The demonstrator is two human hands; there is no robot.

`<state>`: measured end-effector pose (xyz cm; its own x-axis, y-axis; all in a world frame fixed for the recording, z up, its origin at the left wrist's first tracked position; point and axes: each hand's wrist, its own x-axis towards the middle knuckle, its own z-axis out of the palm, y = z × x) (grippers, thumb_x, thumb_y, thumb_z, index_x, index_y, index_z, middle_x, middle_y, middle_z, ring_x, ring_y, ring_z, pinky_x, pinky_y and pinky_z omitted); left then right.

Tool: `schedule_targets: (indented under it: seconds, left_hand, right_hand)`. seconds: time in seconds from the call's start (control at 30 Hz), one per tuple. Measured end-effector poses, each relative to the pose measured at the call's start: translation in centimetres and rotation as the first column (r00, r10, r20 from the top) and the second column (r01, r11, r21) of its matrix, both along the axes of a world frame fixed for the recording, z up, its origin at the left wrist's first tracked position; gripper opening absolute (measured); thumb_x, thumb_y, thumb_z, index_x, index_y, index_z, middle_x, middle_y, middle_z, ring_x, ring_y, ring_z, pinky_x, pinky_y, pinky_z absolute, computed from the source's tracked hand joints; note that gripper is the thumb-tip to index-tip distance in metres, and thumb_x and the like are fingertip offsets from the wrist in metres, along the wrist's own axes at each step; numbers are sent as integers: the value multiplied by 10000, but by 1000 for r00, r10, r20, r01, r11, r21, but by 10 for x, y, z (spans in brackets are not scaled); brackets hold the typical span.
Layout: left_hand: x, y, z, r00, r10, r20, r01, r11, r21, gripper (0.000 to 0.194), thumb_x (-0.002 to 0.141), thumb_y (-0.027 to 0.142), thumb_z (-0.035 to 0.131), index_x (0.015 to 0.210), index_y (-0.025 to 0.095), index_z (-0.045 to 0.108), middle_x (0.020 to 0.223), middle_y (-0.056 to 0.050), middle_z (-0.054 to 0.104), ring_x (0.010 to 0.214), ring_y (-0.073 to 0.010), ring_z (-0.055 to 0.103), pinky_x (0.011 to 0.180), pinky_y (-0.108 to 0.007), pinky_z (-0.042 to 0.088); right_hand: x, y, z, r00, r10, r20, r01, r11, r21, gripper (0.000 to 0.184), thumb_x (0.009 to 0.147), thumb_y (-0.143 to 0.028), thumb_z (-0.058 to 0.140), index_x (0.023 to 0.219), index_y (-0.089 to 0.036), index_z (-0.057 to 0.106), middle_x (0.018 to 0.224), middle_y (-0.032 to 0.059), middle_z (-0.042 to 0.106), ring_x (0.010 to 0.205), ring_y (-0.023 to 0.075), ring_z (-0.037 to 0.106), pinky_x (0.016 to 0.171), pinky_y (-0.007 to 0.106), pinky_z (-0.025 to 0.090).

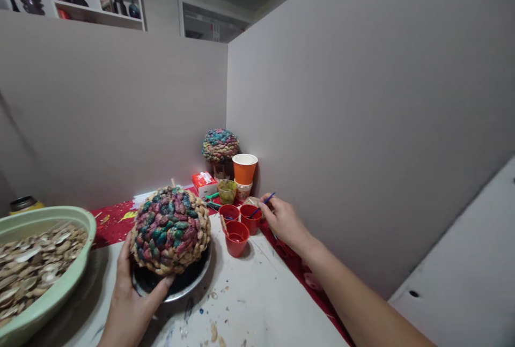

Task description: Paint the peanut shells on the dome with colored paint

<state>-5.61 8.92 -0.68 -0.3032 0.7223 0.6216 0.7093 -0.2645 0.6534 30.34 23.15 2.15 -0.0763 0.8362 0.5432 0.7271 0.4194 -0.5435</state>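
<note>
A ball covered in peanut shells sits over a metal bowl, its upper part painted teal, purple and pink and its lower shells bare. My left hand grips its lower left side, thumb in front and fingers partly hidden. Pinched in my right hand is a thin blue paintbrush, its lower end inside a red cup. Beside that cup stand another red cup, with a stick leaning in it, and a third red cup behind.
Left is a green basin of peanut shells. Behind the cups stand an orange paper cup, a stained clear cup, a red-white packet and another painted shell ball. Grey partitions enclose the white tabletop.
</note>
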Motion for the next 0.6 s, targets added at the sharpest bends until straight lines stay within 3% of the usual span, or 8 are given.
schedule_targets:
  seconds: [0.13,0.27,0.6]
  left_hand:
    - [1,-4,1,999,-50,17,50,998,-23,974,797,494,755,1599,279,245,1594,-154,442,1464,-362,466,1196,-570,397]
    - [-3,-5,-2,998,-66,25,67,995,-76,1033,801,481,767,1621,275,173,1644,-177,360,1486,-367,434,1210,-590,369]
    - [0,-6,-2,996,-66,55,70,994,-81,1007,818,506,735,1617,254,176,1657,-183,340,1498,-369,416,1216,-594,356]
  right_hand:
    - [-1,1,-3,1000,17,-8,-17,1000,8,228,997,-380,639,1005,-160,698,965,47,737,833,180,706,800,376,593]
    - [-5,-1,1,998,30,-51,-28,999,38,249,905,-410,592,810,-209,705,782,77,765,691,230,694,671,351,551]
    - [-10,-11,17,972,15,-233,5,997,83,406,861,-591,549,771,-210,657,626,36,698,535,194,608,556,306,472]
